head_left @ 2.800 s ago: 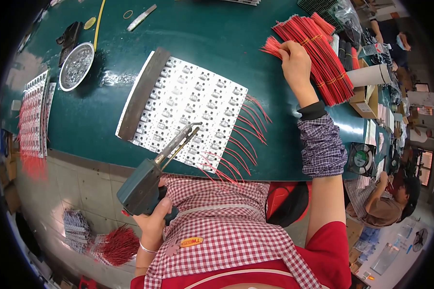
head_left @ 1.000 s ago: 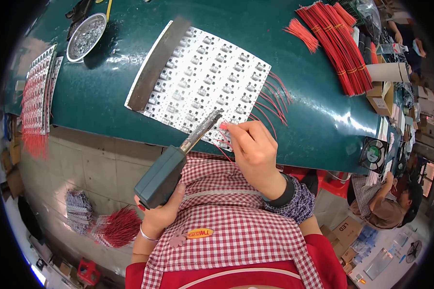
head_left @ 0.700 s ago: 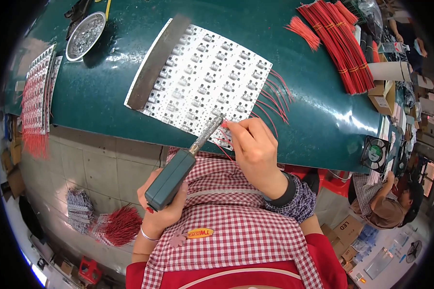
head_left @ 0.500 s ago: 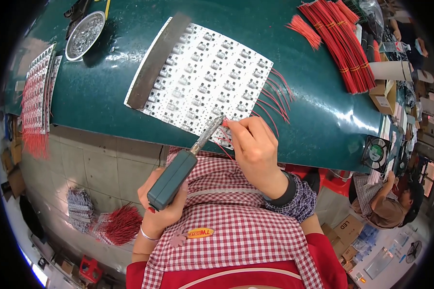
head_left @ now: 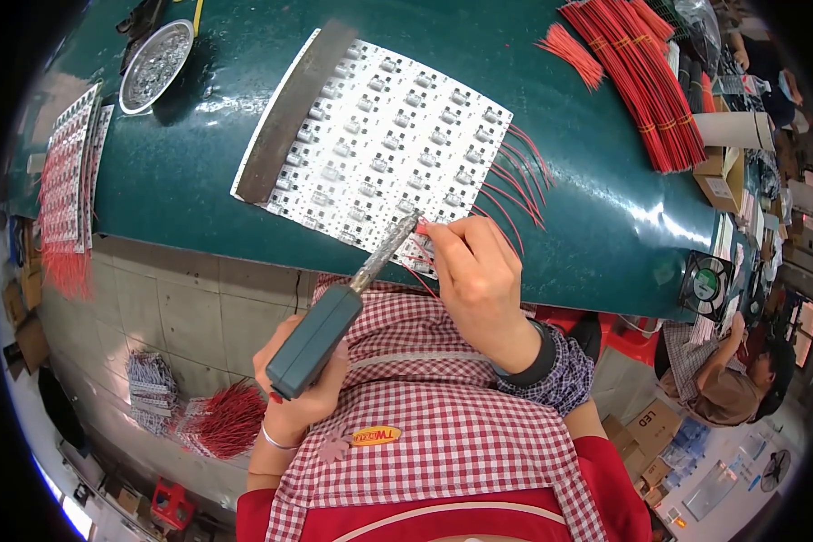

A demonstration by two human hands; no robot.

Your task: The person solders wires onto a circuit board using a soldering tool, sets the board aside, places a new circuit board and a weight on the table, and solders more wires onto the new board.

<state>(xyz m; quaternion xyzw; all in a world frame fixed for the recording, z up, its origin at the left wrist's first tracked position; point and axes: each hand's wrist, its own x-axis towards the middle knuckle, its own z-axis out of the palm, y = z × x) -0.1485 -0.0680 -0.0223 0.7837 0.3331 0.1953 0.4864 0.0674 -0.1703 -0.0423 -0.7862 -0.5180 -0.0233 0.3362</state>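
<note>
My left hand (head_left: pixel 303 384) is wrapped round the dark green handle of a soldering gun (head_left: pixel 321 339). Its metal tip reaches up to a white circuit board panel (head_left: pixel 393 140), close to the panel's lower right part. Beside that tip, my right hand (head_left: pixel 479 275) pinches the end of a red wire (head_left: pixel 422 228) against the board. Several more red wires (head_left: pixel 519 172) stick out along the board's right edge. A dark flat bar (head_left: pixel 289 122) lies across the left side of the panel.
On the green table (head_left: pixel 605 235), a metal bowl (head_left: pixel 157 67) and wired boards (head_left: pixel 66 172) are at left. Bundled red wires (head_left: pixel 637 86) lie at the far right, near a small fan (head_left: pixel 705 285). A co-worker (head_left: pixel 727 384) sits at right; wire bundles (head_left: pixel 221 420) rest on the floor.
The soldering gun's body and my left hand have shifted slightly left and down, with the tip staying near the same spot. My right hand keeps its pinch on the red wire.
</note>
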